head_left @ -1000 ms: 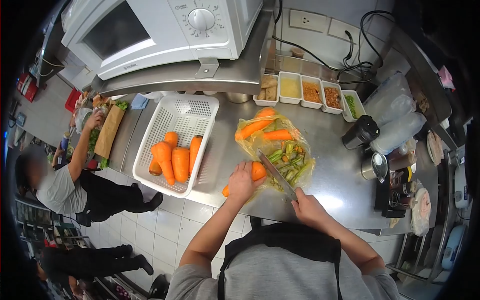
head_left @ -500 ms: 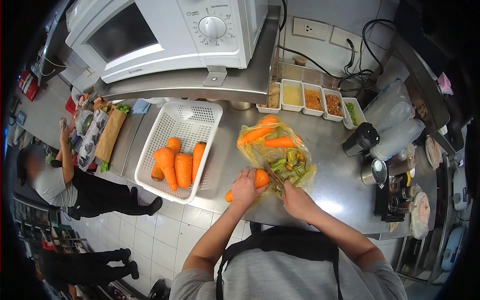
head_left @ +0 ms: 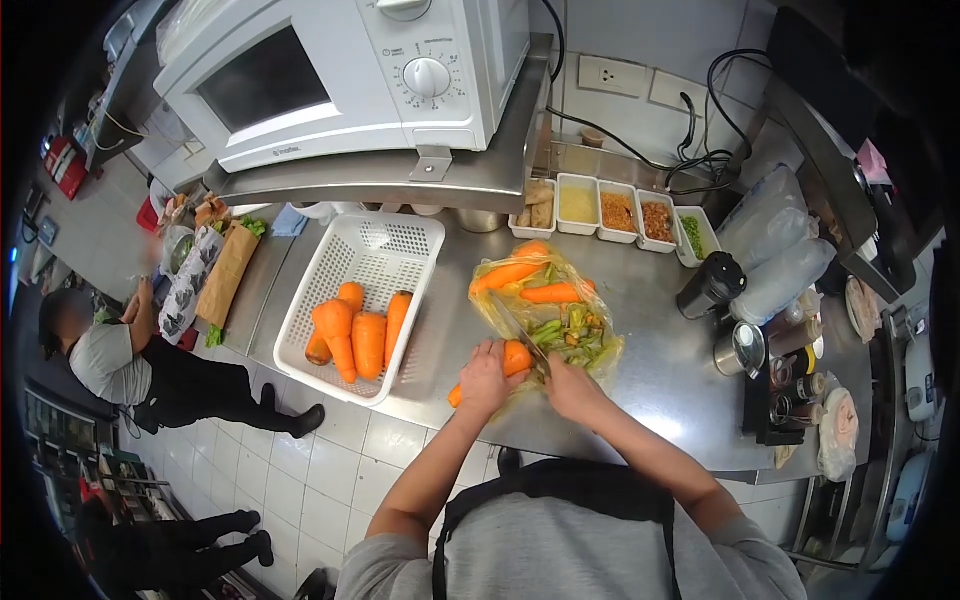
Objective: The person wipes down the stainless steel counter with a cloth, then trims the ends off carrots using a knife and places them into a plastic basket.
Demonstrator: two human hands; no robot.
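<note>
My left hand (head_left: 485,377) is wrapped over a carrot (head_left: 517,357) near the front edge of the steel counter. In my right hand (head_left: 572,388) is a knife (head_left: 523,335), its blade close beside the carrot's thick end. Behind and to the right of the hands lies a yellowish plastic bag (head_left: 612,345) with green stem trimmings (head_left: 570,335) on it. Two more carrots (head_left: 555,293) rest at the bag's far side. To the left, a white perforated basket (head_left: 290,345) holds several carrots (head_left: 370,342).
A microwave (head_left: 330,80) sits on a shelf above the counter. Small white tubs (head_left: 578,204) of ingredients line the back. A black-lidded container (head_left: 711,285), a metal pot (head_left: 741,350) and jars stand right. Two people (head_left: 110,365) are at the left.
My right hand and the knife have moved left and farther from my body, nearer the carrot. The person at the upper left has drawn their arms in. The camera view has shifted slightly.
</note>
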